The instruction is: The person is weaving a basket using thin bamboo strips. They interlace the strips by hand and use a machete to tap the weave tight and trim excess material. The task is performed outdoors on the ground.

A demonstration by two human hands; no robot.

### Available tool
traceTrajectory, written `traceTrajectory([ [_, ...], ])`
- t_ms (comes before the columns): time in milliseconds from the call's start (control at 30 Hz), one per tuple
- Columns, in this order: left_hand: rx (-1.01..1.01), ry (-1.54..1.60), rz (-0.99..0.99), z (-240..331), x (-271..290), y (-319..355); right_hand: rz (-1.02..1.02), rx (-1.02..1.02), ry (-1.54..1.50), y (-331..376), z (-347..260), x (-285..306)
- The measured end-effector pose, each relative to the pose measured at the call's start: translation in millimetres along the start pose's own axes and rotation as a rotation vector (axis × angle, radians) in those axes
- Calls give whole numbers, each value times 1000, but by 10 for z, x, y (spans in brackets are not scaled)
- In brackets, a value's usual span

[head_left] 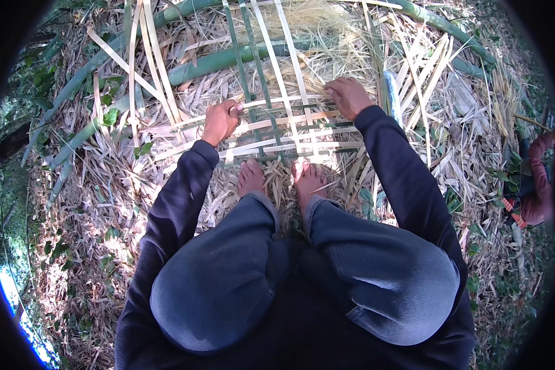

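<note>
In front of my bare feet lies an open lattice of bamboo strips [248,149], some pale and some green. Long strips run away from me, and shorter ones cross them from side to side. A pale bamboo strip [316,96] spans the lattice's far side between my hands. My left hand [221,122] is closed at its left end, thumb and fingers together. At the other end my right hand [349,98] is closed too, with its fingertips bent down on the strip. The fingers partly hide both ends.
Thick green bamboo poles [206,66] lie beyond the lattice. Loose pale strips [154,61] rest at the left, and more split strips [420,80] at the right. Dry leaves and shavings cover the ground. Another person's sleeved arm [539,176] shows at the far right.
</note>
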State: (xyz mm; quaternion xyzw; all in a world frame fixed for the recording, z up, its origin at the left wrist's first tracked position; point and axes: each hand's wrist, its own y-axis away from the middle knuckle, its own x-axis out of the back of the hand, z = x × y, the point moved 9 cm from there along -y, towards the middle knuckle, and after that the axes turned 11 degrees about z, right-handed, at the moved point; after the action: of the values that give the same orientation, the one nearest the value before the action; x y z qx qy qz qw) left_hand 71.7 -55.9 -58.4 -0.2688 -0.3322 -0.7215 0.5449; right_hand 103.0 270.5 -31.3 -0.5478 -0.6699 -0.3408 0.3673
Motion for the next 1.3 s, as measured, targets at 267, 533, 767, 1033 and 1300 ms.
traceTrajectory([
  [267,-33,-19,-15,23,18,16,-333,-216,91,-139,63,-420],
  [533,-63,-34,5,-15,-32,4,-277,-264,-174,-75,149,-488],
  [767,56,-17,-75,-196,-155,-23,-254,-244,-171,-90,108,-449],
  [1033,-13,-54,-63,-162,-161,-24,-222,-244,-101,-68,110,-420],
  [1300,31,6,-31,-208,-176,29,-206,-227,-83,-153,134,-405],
])
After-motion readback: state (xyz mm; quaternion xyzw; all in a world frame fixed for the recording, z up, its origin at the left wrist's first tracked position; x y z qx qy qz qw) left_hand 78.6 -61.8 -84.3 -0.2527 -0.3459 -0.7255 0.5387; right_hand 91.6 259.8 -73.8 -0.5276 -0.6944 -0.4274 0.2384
